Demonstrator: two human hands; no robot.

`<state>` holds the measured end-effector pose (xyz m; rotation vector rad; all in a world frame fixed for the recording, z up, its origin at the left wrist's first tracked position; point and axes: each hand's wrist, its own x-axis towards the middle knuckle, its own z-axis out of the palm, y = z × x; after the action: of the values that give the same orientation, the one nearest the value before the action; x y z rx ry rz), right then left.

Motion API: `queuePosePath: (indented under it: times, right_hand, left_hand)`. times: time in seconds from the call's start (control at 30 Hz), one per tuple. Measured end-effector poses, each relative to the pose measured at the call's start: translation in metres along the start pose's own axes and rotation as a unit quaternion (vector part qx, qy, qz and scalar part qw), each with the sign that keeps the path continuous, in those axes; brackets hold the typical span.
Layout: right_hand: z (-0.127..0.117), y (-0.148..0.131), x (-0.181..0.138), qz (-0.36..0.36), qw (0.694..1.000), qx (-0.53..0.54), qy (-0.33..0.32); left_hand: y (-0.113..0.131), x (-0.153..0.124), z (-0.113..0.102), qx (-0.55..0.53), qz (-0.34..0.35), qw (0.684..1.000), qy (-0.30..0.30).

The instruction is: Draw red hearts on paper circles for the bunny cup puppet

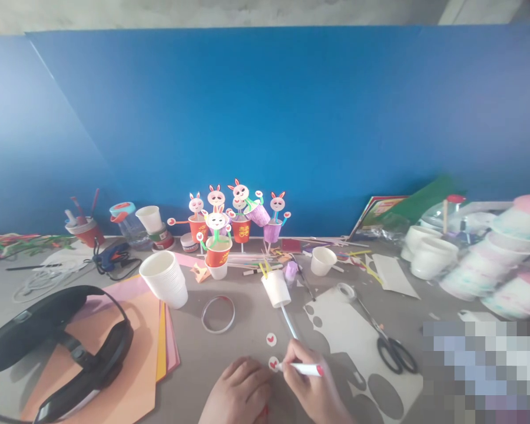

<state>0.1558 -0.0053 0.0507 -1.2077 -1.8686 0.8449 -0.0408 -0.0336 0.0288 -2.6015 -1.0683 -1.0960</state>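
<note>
My right hand [311, 380] grips a white marker with a red end [307, 369], its tip touching a small white paper circle with a red heart [273, 364]. My left hand [239, 390] rests just left of that circle with curled fingers. A bit of red shows under it, but what it holds is hidden. Just above lies a second paper circle with a red heart [271, 339]. Beyond the hands, a white paper cup [275, 288] on a stick, with yellow strips at its top, lies tilted on the table.
Several rabbit-faced cup puppets [218, 235] stand at the back. Stacked white cups [165, 280] and a tape roll [218, 314] are left of centre; a black headset [57, 347] lies on coloured paper. Black-handled scissors [395, 353] lie on cut white card [335, 321] at right.
</note>
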Motion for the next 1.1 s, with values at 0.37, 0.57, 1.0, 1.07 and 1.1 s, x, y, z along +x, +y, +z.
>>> queuePosePath:
  times: [0.37,0.57,1.0,1.07,1.1]
  right_hand:
    - [0.0003,0.0011,0.0005,-0.003,1.0,0.0,0.008]
    - [0.0002,0.0003,0.0004,-0.005,1.0,0.002,0.011]
    - [-0.0007,-0.0006,0.0015,-0.016,0.999,-0.004,0.033]
    - [-0.0002,0.0002,0.0017,-0.017,0.999,-0.007,0.037]
    - [0.0,0.0003,0.0018,-0.018,0.999,-0.009,0.037]
  left_hand:
    - [0.0003,0.0,0.0001,0.005,-0.004,1.0,-0.003]
    - [0.0,-0.0008,-0.0015,-0.005,-0.006,1.0,-0.009]
    - [0.0006,0.0054,-0.0054,0.0,0.007,1.0,0.002]
    - [0.0007,0.0049,-0.0061,-0.004,0.01,1.0,-0.006]
    - [0.0007,0.0041,-0.0058,-0.005,0.01,1.0,-0.008]
